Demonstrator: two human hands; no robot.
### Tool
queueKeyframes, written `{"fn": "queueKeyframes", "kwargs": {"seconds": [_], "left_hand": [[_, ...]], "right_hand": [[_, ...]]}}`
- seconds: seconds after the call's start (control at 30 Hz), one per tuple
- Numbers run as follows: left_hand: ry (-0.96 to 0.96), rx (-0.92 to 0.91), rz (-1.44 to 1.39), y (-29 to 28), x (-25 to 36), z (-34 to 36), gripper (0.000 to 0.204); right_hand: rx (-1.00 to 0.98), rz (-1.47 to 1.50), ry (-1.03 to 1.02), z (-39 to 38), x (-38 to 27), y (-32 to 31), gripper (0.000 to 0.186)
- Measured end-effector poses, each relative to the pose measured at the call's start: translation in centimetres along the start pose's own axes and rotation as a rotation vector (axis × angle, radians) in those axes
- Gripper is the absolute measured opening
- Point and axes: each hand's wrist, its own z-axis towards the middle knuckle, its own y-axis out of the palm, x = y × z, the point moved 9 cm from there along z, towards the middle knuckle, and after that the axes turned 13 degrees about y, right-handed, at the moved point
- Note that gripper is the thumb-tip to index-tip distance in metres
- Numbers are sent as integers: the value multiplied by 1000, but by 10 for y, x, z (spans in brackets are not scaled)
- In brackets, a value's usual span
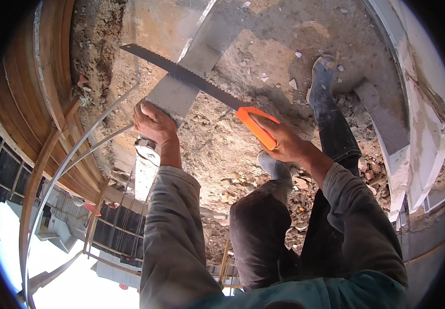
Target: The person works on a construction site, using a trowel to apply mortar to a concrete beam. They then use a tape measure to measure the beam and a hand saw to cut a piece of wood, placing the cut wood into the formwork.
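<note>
My right hand (pixel 284 138) is wrapped around the orange handle of a hand saw (pixel 207 86). Its long dark toothed blade runs up and left from the handle, across a flat grey board (pixel 173 96). Whether the teeth bite into the board cannot be made out. My left hand (pixel 154 122) grips the board's near left edge, fingers curled over it, just below the blade. The board's far part shows beyond the saw, and a thin pale strip (pixel 194 33) extends from there.
Curved wooden planks (pixel 24 82) and thin bent rods (pixel 96 123) stand at the left. Broken rubble (pixel 305 206) lies around my boots (pixel 323 77). At the right are a loose grey offcut (pixel 384 116) and pale panels (pixel 428 92). A sunlit white object (pixel 145 170) shows below my left hand.
</note>
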Motion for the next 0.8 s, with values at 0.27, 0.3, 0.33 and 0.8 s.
{"fn": "queueKeyframes", "kwargs": {"seconds": [0.27,0.3,0.33,0.8], "left_hand": [[12,-13,-35,0,9,0,44],[43,-7,10,1,7,0,45],[23,2,-5,1,5,0,44],[-8,1,-153,5,-18,-5,51]], "right_hand": [[-117,-16,169,42,20,21,76],[-51,-7,90,14,18,16,76],[9,-6,-2,1,9,6,77],[-82,-87,122,104,83,19,70]]}}
